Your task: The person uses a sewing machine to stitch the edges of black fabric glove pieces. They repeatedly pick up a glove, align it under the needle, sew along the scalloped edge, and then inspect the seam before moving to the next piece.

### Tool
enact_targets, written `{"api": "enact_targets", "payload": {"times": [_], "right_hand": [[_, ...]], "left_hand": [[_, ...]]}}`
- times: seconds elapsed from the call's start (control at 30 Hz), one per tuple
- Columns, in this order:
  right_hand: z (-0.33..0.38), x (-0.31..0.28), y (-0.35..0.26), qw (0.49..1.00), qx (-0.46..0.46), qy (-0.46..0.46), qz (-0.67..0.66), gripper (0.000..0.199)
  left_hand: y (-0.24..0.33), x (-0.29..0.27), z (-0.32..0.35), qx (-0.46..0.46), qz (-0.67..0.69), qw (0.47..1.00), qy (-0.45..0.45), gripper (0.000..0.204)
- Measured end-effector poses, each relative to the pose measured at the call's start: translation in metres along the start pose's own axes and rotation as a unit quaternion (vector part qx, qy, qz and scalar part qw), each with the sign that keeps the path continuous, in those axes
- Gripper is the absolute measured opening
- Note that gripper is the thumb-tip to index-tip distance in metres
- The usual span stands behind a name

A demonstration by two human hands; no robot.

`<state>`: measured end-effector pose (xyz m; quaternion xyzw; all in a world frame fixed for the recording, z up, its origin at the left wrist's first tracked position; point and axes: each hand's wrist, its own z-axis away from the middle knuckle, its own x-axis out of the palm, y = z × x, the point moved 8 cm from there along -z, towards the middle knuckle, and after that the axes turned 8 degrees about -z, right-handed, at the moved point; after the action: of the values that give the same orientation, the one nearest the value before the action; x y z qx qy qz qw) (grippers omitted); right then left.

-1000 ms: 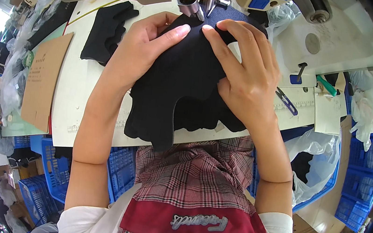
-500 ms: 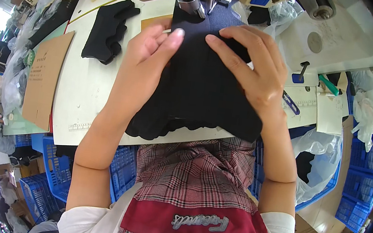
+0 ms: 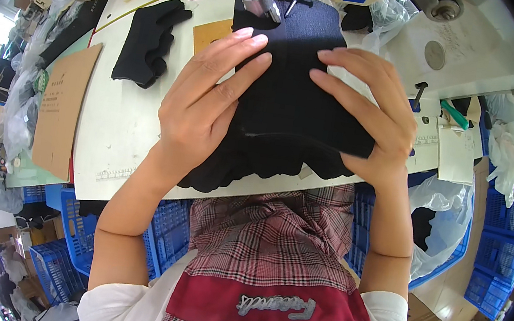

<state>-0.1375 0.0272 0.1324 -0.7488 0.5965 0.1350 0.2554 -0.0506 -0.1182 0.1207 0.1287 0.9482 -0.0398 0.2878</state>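
Note:
A dark, black fabric piece (image 3: 302, 111) lies spread over the white sewing table, its far part under the metal presser foot and needle area of a sewing machine (image 3: 260, 5). On its left side rests my left hand (image 3: 203, 98), fingers stretched across the top and the thumb going out of sight at the cloth's edge. My right hand (image 3: 383, 112) grips the right side, fingers above and thumb beneath the raised near edge. Under that edge shows a scalloped black layer (image 3: 237, 164). The needle's contact with the cloth is too small to make out.
Another scalloped black piece (image 3: 146, 42) lies on the table at left, near a brown cardboard sheet (image 3: 64, 109). A green-handled tool (image 3: 454, 115) sits at right. Blue baskets (image 3: 70, 220) and a plastic-lined basket (image 3: 441, 217) flank my lap.
My left hand has turned over flatter, its fingers reaching onto the cloth. My right hand has shifted right and nearer to me. The fabric's near edge has lifted and folded up.

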Motion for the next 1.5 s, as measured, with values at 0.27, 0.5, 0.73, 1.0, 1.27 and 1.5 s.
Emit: {"api": "enact_targets", "payload": {"times": [0.27,0.5,0.73,1.0,1.27,1.5], "right_hand": [[-0.001,0.011,-0.014,0.991,0.003,-0.034,0.127,0.053],[-0.01,0.023,-0.002,0.982,0.024,-0.036,0.183,0.055],[-0.014,0.024,0.004,0.979,-0.002,-0.014,0.205,0.049],[-0.012,0.026,0.002,0.98,-0.028,0.017,0.196,0.041],[-0.012,0.029,0.001,0.983,-0.031,0.032,0.178,0.038],[-0.011,0.028,0.002,0.98,-0.056,0.058,0.181,0.034]], "left_hand": [[-0.007,0.007,-0.002,-0.013,-0.005,1.0,0.0,0.049],[-0.01,0.012,-0.005,-0.029,-0.02,0.999,0.02,0.049],[-0.019,0.012,-0.006,-0.034,-0.001,0.998,0.049,0.04],[-0.019,0.014,-0.007,-0.033,-0.008,0.997,0.069,0.036],[-0.012,0.016,-0.01,-0.016,-0.051,0.995,0.082,0.031],[-0.006,0.018,-0.014,-0.011,-0.111,0.992,0.062,0.028]]}}
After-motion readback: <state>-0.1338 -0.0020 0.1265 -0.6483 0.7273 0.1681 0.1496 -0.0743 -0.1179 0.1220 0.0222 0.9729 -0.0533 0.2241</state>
